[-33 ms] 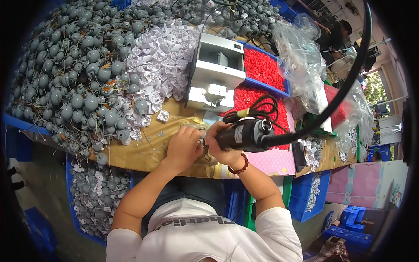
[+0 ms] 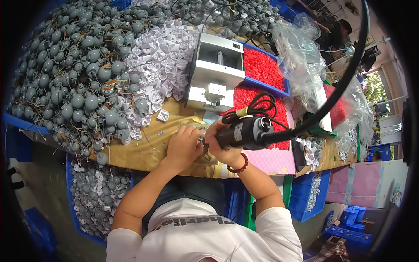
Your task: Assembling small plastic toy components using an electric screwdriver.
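In my right hand [image 2: 223, 150] is a black electric screwdriver [image 2: 241, 134], lying nearly level with its front end toward my left hand. A thick black cable [image 2: 329, 105] runs from its back end up to the right. My left hand [image 2: 183, 146] is curled at the table edge, its fingertips pinched on a small piece mostly hidden beneath them. The screwdriver's front end meets that spot, but its tip is covered by my fingers. Just beyond my hands stands a silver box-shaped machine [image 2: 220, 73] with an open top.
Grey round parts with wires [image 2: 70, 102] heap the left side, beside a pile of white plastic pieces [image 2: 161, 65]. Small red pieces [image 2: 262, 65] fill a blue tray on the right, near clear plastic bags [image 2: 299, 56]. Blue bins [image 2: 305, 196] stand below the table.
The screwdriver's thick cable has shifted slightly to the left. A small part inside the silver machine's opening has turned. Both hands stay almost in place.
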Demonstrator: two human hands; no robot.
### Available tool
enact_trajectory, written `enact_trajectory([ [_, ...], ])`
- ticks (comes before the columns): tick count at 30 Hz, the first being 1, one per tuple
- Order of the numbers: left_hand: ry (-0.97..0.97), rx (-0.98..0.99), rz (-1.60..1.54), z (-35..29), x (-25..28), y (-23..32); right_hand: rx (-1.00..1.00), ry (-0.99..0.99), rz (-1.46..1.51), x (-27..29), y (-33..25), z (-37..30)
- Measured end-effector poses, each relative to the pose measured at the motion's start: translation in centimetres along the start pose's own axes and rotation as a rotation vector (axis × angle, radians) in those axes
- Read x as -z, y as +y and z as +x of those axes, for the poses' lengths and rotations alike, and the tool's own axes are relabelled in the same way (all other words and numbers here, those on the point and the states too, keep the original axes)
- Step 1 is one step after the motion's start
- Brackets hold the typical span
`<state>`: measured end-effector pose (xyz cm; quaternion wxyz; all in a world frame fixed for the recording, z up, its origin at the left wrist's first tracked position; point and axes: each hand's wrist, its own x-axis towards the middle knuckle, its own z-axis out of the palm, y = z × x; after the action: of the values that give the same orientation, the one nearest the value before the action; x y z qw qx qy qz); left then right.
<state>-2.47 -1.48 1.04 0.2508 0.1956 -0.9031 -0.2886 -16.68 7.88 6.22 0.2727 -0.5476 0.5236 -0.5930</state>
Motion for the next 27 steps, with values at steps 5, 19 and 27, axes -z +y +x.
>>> enact_trajectory([
  [5,-0.014,0.041,-0.040,0.2,0.5,0.3,-0.047,0.246,0.204,-0.9,-1.0,0.9],
  [19,0.058,0.011,-0.054,-0.9,0.1,0.2,-0.062,0.723,-0.245,7.5,5.5,0.3],
  [27,0.051,0.029,-0.074,-1.3,0.0,0.2,-0.017,0.111,-0.397,1.1,4.3,-1.7],
])
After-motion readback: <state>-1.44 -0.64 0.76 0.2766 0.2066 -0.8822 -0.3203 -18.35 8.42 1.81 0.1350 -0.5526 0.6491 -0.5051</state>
